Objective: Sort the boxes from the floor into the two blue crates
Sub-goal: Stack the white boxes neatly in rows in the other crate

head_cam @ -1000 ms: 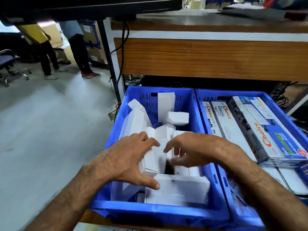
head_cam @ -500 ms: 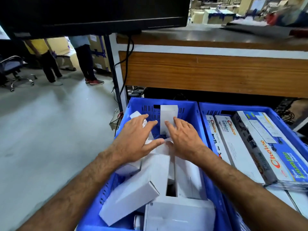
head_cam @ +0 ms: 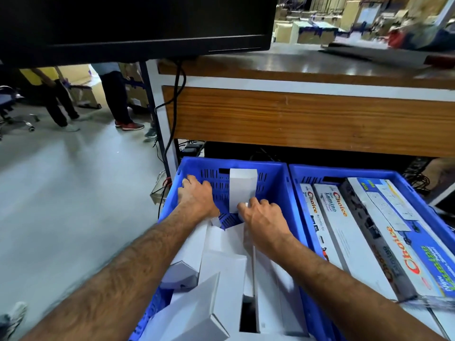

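Now both hands are deep at the far end of the left blue crate, w/ white boxes piled behind them. A sec ago they were lower down, pushing boxes flat; now they've slid up to the back wall. The left hand rests by the far corner, fingers bent over something I can't tell. The right hand has its grip curled at the bottom of the tall white box that stands up vs. the wall; can't tell if it's pinched. The right blue crate holds printed long boxes. Looks like tidying to make room, so sorting isn't done.
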`<state>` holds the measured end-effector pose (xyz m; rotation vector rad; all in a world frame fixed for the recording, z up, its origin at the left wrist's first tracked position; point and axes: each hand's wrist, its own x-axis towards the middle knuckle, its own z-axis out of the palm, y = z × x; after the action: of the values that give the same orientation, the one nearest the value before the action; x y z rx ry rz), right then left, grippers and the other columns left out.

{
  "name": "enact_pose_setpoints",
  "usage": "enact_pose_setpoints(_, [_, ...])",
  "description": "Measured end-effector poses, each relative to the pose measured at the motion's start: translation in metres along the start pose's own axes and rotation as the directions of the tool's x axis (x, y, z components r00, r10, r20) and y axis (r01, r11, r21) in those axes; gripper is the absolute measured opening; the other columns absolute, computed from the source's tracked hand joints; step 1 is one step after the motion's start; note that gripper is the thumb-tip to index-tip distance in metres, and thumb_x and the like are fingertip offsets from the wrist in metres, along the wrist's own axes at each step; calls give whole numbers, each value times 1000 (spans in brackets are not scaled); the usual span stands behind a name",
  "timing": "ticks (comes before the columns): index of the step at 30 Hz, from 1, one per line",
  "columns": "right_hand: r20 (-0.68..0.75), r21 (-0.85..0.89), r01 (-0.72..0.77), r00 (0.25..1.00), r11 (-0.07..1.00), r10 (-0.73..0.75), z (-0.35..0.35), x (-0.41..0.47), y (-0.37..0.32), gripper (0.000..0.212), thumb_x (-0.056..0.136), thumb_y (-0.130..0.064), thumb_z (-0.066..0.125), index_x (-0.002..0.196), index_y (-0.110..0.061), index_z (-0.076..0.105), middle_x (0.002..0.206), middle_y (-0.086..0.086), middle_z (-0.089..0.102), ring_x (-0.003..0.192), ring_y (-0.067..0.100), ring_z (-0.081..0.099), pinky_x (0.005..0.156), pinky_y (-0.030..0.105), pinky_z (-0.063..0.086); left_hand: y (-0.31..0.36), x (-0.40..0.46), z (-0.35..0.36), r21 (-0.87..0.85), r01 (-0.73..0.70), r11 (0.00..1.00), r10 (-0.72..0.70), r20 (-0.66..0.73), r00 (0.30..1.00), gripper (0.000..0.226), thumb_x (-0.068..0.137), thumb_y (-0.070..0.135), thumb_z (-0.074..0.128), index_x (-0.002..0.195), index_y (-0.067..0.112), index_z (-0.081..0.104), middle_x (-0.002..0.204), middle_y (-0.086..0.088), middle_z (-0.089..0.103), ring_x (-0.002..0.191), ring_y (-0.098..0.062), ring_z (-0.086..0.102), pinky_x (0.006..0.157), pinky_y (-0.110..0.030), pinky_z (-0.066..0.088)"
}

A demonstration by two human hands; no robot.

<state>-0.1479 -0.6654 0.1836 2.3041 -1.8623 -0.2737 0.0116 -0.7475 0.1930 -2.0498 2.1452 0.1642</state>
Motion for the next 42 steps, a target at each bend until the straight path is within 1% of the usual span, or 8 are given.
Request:
enact_pose_setpoints(5, [-115,116,-4,993,993,17,-19,-32,0,52,91,-11,60,137,-22,38,116,5,50,102,25,53,87,38,46,13,3,-1,74,48,996,-43,-63,997,61,80,40,74,132,19,49,130,-15,34,118,-32,47,93,-40,48])
enact_pose_setpoints(10, [-261,203,-39,961,978,92,-48,-70,0,43,92,-17,56,133,-27,45,106,-1,51,91,22,54,71,33,33,11,-17,0,191,-13,982,51,-195,979,73,76,52,82,128,17,43,129,-15,33,114,-28,45,73,-33,43])
enact_pose_setpoints(19, [-323,349,-108,919,931,228,-103,-116,-4,32,92,-49,43,118,-34,54,87,-7,50,76,21,61,54,31,31,-2,-57,-16,128,-123,984,150,-224,963,58,86,44,72,129,15,46,124,-14,46,113,-31,48,75,-37,46])
enact_pose_setpoints(26, [222,548,-318,947,773,232,-110,-127,27,34,91,-55,50,111,-30,43,93,-2,59,90,25,58,78,39,48,-13,-109,-41,-251,-202,947,36,-540,841,59,89,69,49,121,21,53,113,-14,51,106,-37,51,85,-45,47])
enact_pose_setpoints(33, [554,410,-377,826,831,101,-101,-125,18,25,95,-35,47,109,-15,43,79,2,69,69,21,64,75,35,51,-34,-155,-39,-499,-185,846,-36,-401,916,61,89,80,36,104,22,49,104,-6,52,97,-33,58,86,-48,51])
enact_pose_setpoints(36, [595,241,-243,802,940,55,-99,-130,9,14,87,-28,49,80,-19,58,76,-2,76,67,16,60,77,31,48,-49,-161,-35,-465,-126,877,-57,-360,931,63,88,86,29,93,27,51,93,-1,61,86,-28,59,77,-44,52])
enact_pose_setpoints(38, [546,159,-200,834,967,82,-103,-131,8,25,89,-37,54,73,-18,53,83,-4,70,77,20,60,76,30,44,-60,-163,-30,-433,-92,896,-59,-323,944,69,86,90,24,88,27,53,86,5,65,78,-23,60,69,-39,50])
enact_pose_setpoints(42, [166,181,-218,968,959,189,-107,-114,7,40,95,-57,54,116,-23,52,113,0,65,105,25,64,76,35,41,-68,-164,-19,-485,-60,872,-64,-235,970,56,88,84,34,92,29,48,80,9,66,76,-16,62,64,-35,45])
